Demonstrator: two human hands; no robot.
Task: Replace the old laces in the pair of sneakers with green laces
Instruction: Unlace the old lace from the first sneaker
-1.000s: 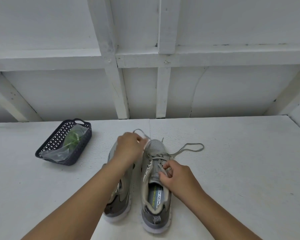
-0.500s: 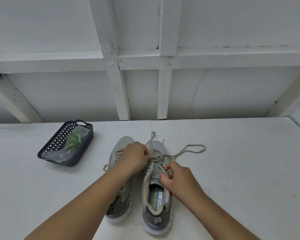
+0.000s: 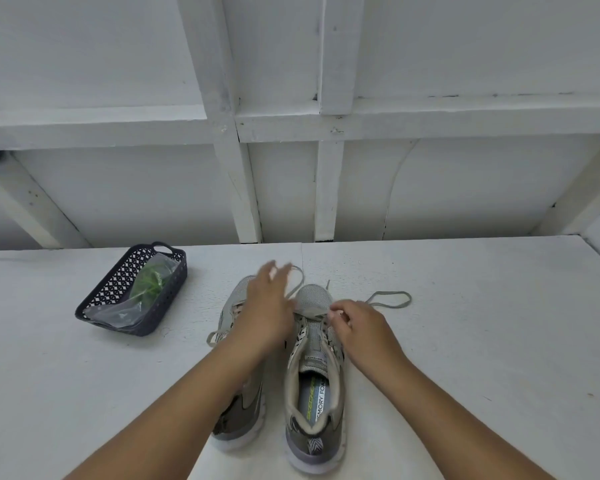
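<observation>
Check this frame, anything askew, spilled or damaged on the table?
Nothing broken or spilled. The dark basket sits at an angle, with a clear bag of green laces slumped over its near end. The right sneaker has its grey lace half undone, looped on the table, which fits the job. The left hand blurs mid-motion.

The white table (image 3: pixel 465 341) is bare on the right, but a basket (image 3: pixel 132 292) sits on the left.
</observation>
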